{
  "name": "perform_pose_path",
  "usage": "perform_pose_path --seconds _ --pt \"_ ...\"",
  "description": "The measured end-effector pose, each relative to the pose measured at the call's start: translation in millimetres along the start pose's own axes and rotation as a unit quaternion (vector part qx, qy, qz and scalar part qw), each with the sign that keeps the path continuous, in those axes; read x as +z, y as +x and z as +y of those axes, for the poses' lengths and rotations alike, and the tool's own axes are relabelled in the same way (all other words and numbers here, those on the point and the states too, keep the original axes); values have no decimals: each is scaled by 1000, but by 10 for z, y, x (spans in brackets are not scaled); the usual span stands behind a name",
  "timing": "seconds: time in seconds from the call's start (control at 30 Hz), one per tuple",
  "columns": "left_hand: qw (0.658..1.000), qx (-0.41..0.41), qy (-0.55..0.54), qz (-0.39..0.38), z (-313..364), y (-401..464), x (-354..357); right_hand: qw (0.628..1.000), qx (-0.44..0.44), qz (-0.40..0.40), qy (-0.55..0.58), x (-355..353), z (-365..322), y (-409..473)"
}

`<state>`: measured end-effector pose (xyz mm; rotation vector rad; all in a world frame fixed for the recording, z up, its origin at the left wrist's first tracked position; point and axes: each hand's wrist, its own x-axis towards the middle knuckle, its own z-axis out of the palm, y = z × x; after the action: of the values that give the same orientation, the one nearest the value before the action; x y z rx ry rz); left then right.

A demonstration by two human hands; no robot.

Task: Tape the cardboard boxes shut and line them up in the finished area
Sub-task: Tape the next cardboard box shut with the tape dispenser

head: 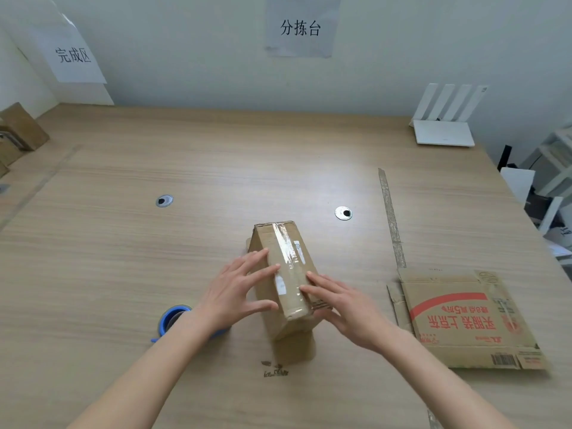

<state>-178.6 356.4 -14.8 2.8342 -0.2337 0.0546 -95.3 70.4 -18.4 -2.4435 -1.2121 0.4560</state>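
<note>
Smoothing clear tape on small brown cardboard box (286, 274): left hand (238, 289), right hand (343, 308) press, fingers straight. Next likely: carry it to stacked finished boxes (18, 134) far left.

Packing office: wall signs (299, 27), wooden desk (185, 156) with cable grommets (343, 213), router (444, 131).

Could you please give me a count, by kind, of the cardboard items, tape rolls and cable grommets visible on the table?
Upright cardboard box, under both hands: 1
Flattened cardboard box: 1
Boxes at the left edge, partly cut off: at least 2
Blue tape roll: 1
Cable grommets: 2
Total: at least 7
</note>
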Motion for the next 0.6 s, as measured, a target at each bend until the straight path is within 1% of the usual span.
perform_pose_path --seconds 0.07,0.1,0.13,0.17,0.23,0.27,0.37,0.4,0.43,0.5,0.53,0.6 --pt "1000 12 8 -11 49 137 -15 999 29 -11 -40 -166 123 -19" --pt "1000 20 21 -8 84 207 -10 998 48 -12 -40 -223 168 -30" --pt "999 27 34 1 120 275 7 998 68 -6 -13 -256 186 -44" --pt "998 30 46 16 164 339 24 995 91 2 38 -258 170 -53" --pt "996 25 68 46 250 443 61 977 155 15 146 -212 38 -50" --pt "995 23 79 60 278 467 79 967 186 33 169 -146 -52 -46" --pt "989 36 103 99 310 453 95 958 227 104 138 13 -262 -5" --pt "988 39 104 111 299 438 82 959 225 118 127 -6 -278 17" --pt "987 36 99 119 285 422 57 963 212 113 122 -44 -246 39" --pt "990 17 88 113 248 397 -7 977 165 71 118 -140 -80 64" --pt "992 8 80 93 229 385 -30 983 138 46 112 -200 16 70" --pt "998 -1 54 21 196 360 -41 991 90 0 96 -320 201 84"
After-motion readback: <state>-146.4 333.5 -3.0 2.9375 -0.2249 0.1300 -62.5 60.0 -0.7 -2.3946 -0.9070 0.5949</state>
